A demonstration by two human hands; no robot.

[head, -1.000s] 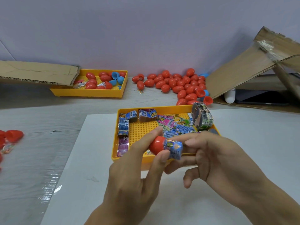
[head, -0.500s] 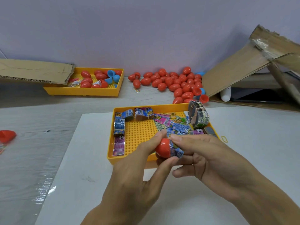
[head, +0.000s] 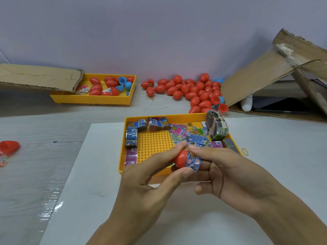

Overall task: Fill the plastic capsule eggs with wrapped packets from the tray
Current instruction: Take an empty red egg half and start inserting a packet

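Packet's gone noticeably deeper in the last second. The left hand [head: 141, 184] pinches the red egg half [head: 181, 160] while the right hand [head: 228, 174] grips the wrapped packet [head: 193, 162], now mostly pushed in. All held just over the near edge of the tray [head: 155, 144], so it's probably almost ready to cap.

Two hands press a packet into a red egg half at centre frame.
The left hand [head: 150, 175] pinches the red capsule half [head: 181, 160]; the right hand [head: 228, 172] holds the wrapped packet [head: 193, 162] sticking out of it, over the near yellow tray [head: 122, 156] of packets. A pile of red eggs [head: 191, 91] lies upper centre, a second yellow tray [head: 92, 99] upper left, cardboard [head: 261, 76] upper right.
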